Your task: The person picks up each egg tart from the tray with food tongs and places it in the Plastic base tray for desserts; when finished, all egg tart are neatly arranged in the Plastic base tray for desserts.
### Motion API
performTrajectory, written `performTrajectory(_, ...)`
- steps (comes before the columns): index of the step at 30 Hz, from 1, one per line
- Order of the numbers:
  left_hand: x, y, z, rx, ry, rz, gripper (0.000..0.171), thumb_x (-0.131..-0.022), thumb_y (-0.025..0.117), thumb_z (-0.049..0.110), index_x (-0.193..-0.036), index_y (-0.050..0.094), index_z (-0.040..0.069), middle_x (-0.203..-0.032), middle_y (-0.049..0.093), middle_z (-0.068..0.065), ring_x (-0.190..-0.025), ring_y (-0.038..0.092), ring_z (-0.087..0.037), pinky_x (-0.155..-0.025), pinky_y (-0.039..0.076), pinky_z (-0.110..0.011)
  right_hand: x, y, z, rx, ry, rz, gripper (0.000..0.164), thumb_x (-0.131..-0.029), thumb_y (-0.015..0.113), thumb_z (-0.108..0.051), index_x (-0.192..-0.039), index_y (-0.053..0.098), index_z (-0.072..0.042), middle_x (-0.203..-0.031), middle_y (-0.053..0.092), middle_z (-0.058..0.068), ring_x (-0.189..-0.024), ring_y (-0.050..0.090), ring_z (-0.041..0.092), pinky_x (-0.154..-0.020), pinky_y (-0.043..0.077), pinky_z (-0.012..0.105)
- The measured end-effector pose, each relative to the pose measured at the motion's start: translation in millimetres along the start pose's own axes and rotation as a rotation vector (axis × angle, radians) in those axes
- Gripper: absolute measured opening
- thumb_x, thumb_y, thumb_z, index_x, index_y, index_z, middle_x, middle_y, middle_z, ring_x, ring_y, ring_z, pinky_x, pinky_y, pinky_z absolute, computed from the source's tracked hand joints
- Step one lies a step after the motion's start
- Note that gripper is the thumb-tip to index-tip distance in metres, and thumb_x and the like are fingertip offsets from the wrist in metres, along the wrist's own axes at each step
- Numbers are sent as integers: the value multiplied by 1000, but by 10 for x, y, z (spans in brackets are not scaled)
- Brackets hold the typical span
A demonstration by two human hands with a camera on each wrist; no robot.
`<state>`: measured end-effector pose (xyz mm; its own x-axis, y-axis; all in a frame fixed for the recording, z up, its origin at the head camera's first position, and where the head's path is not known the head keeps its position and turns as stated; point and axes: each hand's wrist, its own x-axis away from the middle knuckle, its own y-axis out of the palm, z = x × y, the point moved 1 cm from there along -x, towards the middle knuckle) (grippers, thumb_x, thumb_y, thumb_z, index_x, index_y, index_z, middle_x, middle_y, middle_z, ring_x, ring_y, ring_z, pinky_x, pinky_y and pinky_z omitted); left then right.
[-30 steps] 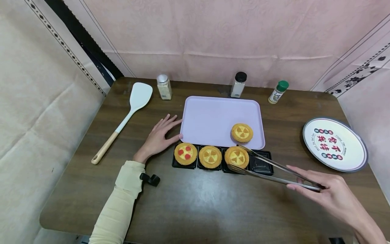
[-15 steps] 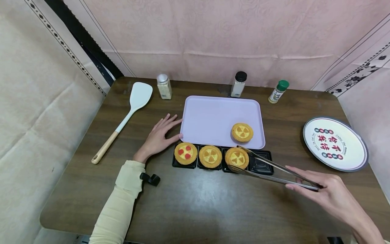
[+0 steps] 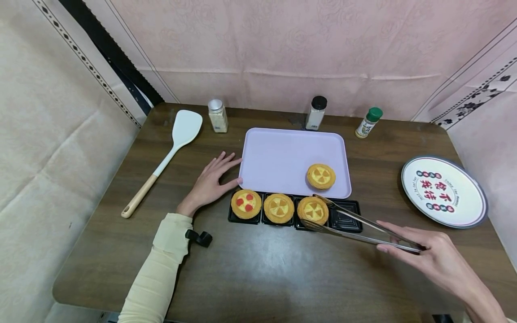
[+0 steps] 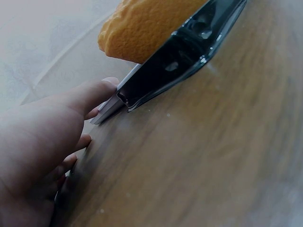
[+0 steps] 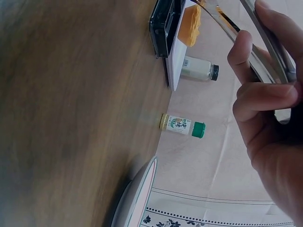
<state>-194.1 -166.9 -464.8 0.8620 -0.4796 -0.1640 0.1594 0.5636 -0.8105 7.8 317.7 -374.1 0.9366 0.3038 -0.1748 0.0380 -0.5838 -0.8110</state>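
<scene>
Bare worktop (image 3: 262,269) nearest me. My right hand (image 3: 436,260), to the right, pinches steel tongs (image 3: 351,235) between thumb and curled fingers. The tongs' two arms stand apart, reaching left across the end compartment of the black tray (image 3: 346,222). Their tips lie either side of the third tart (image 3: 313,211), which sits in the compartment third from the left; whether both tips touch it, I cannot tell.

In the same tray, leftmost: the red-dotted tart (image 3: 246,204), then the second tart (image 3: 278,208), pale wedges on top. My left hand (image 3: 212,184) has its fingers spread and straight, thumb at the left edge of the lilac tray (image 3: 282,157). Another tart (image 3: 321,176) rests on that tray, near its right front corner.

Off right, a white plate (image 3: 444,190) with red characters. Off left, a white spatula (image 3: 174,147). Farther back, left to right: silver-capped jar (image 3: 218,117), black-capped jar (image 3: 315,114), green-capped bottle (image 3: 369,122). Behind them, pinkish cloth (image 3: 303,54).
</scene>
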Motion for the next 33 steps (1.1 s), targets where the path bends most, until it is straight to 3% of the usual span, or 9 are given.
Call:
performTrajectory(7, -4, -5, 7, -2, 6, 4, 63, -94, 61, 51, -150, 42, 29, -157, 31, -5, -148, 11, -26, -117, 8, -50, 2, -39, -47, -32, 82, 12, 54, -79, 84, -13, -129, 67, -25, -105, 72, -11, -83, 66, 3, -72, 46, 8)
performTrajectory(11, 3, -5, 5, 0, 8, 7, 63, -94, 61, 51, -150, 43, 28, -157, 31, -6, -148, 12, -26, -117, 7, -50, -11, -98, -85, -55, 76, 34, 55, -77, 84, -9, -128, 67, -21, -101, 72, -10, -83, 66, 3, -72, 45, 8)
performTrajectory(15, 7, -4, 3, -1, 6, 8, 63, -94, 61, 51, -150, 43, 28, -157, 32, -7, -148, 12, -27, -117, 7, -50, -56, -152, -106, -44, 82, 108, 56, -75, 86, -7, -127, 69, -20, -88, 71, -11, -72, 59, 1, -62, 42, 10)
performTrajectory(19, 9, -10, 8, 0, 4, 7, 63, -94, 60, 52, -150, 43, 28, -157, 32, -7, -148, 12, -27, -117, 8, -50, -128, -163, -103, 23, 126, 213, 56, -73, 88, -14, -125, 70, -25, -75, 67, -15, -62, 48, 0, -58, 35, 14)
performTrajectory(22, 10, -12, 14, -1, 3, 4, 64, -94, 60, 53, -150, 43, 28, -157, 31, -6, -148, 12, -27, -117, 7, -50, -190, -132, -79, 78, 161, 274, 57, -71, 90, -23, -124, 70, -31, -58, 53, -15, -52, 35, -2, -52, 29, 16)
performTrajectory(26, 9, -12, 17, 1, 3, 0, 64, -94, 60, 53, -150, 43, 28, -157, 31, -6, -148, 12, -27, -117, 8, -50, -263, -60, -37, 103, 186, 305, 59, -71, 90, -29, -126, 69, -33, -50, 29, -12, -42, 22, -1, -40, 22, 22)
performTrajectory(33, 16, -5, 3, 11, 0, 0, 64, -94, 61, 51, -150, 43, 27, -157, 31, -6, -148, 12, -27, -117, 8, -51, -349, 50, 3, 126, 219, 254, 56, -76, 86, -36, -128, 68, -27, -51, 30, -10, -37, 23, 1, -34, 24, 24)
